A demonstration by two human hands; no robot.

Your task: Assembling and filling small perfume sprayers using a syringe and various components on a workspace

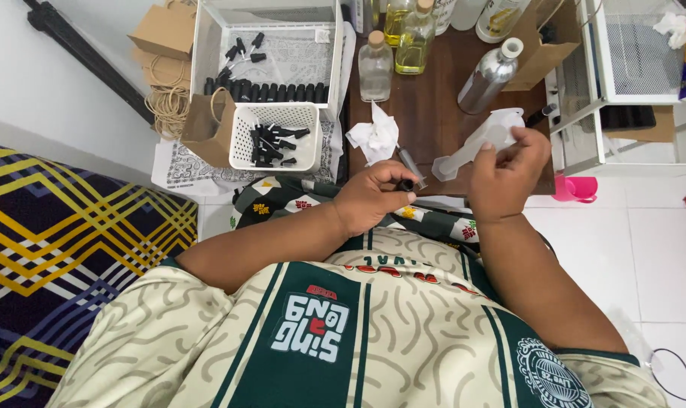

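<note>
My left hand (pixel 369 196) holds a small slim grey vial with a black end (pixel 411 170) between thumb and fingers, just in front of my chest. My right hand (pixel 505 174) grips a clear plastic measuring cup with a long spout (pixel 475 143), tilted over the edge of the low brown wooden table (pixel 426 106). The two hands are about a hand's width apart. A crumpled white tissue (pixel 374 136) lies on the table just beyond my left hand.
A white perforated basket (pixel 276 136) of black spray caps sits at left, behind it a larger white bin (pixel 267 53) with several black vials. Glass oil bottles (pixel 403 38), a silver bottle (pixel 488 75), a white wire rack (pixel 630 60) and a patterned mat (pixel 63 242) surround me.
</note>
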